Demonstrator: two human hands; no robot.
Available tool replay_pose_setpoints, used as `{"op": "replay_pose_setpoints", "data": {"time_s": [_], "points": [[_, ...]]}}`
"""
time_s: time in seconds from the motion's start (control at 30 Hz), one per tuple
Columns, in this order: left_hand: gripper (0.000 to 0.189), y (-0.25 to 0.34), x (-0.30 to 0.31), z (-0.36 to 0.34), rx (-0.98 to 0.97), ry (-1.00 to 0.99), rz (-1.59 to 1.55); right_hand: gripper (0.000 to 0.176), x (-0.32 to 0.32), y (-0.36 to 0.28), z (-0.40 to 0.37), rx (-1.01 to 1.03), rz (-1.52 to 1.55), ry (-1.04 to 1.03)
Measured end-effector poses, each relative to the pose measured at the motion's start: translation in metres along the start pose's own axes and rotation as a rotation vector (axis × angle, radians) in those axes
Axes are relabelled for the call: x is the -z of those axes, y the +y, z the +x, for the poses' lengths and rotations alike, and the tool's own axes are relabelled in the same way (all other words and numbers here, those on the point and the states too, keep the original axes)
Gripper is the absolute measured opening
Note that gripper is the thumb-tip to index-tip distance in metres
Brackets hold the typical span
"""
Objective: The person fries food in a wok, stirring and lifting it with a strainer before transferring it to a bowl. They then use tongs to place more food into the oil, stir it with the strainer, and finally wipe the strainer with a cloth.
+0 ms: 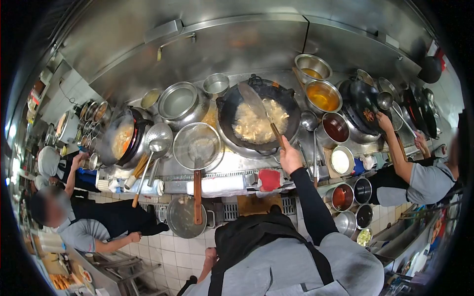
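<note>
Wok (294, 118): round, black, dull metal, sunk in the steel range (222, 171). Pale, lumpy food (252, 127) is spread across its middle.

Spatula (253, 98): a flat, shiny steel blade on a wooden shaft. It is laid diagonally over the food, with the blade up toward the wok's far rim.

Right hand (290, 159): fingers are wrapped tight round the end of the spatula's shaft, at the wok's near rim. The arm is covered by a black sleeve.

Left hand (211, 256): hung low beside the black apron (256, 237), above the tiled floor. How far it is curled cannot be told, as it is small and partly hidden.

Edges:
- A round wire-mesh skimmer (197, 145) with a wooden handle is parked just beside the wok's left rim.
- The right rim is crowded by a steel ladle (308, 121), a bowl of amber oil (323, 96) and a pot of red sauce (335, 129).
- A red cloth (269, 180) lies on the front ledge, just under the right hand.
- Open room is seen only over the wok itself.

A co-worker's hand (382, 121) is set on a second black wok (363, 106), well apart to the right.
</note>
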State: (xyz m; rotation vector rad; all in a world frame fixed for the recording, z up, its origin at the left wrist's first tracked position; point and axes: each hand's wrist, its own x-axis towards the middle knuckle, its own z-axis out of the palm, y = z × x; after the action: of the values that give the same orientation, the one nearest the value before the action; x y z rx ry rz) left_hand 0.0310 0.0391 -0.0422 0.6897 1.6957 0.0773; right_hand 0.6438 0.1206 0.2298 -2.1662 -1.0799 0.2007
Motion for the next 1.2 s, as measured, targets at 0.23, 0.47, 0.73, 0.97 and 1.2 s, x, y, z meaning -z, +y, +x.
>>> {"op": "replay_pose_setpoints", "data": {"time_s": [0.23,0.47,0.73,0.97,1.2], "points": [[0.022,0.014,0.004,0.000,-0.095,-0.031,0.159,0.065,0.016,-0.026,-0.001,-0.090,-0.034,-0.040],[0.019,0.013,0.003,-0.003,-0.151,-0.061,0.279,0.058,0.035,0.023,-0.009,-0.147,0.328,-0.041],[0.016,0.012,0.007,-0.002,-0.223,-0.096,0.400,0.056,0.058,0.056,-0.038,-0.209,0.183,0.072],[0.013,0.014,0.004,0.008,-0.299,-0.126,0.429,0.032,0.057,0.051,-0.053,-0.785,1.274,-0.318],[0.011,0.019,-0.002,-0.002,-0.304,-0.128,0.459,0.035,0.077,0.024,-0.054,-0.808,1.338,-0.427]]}}
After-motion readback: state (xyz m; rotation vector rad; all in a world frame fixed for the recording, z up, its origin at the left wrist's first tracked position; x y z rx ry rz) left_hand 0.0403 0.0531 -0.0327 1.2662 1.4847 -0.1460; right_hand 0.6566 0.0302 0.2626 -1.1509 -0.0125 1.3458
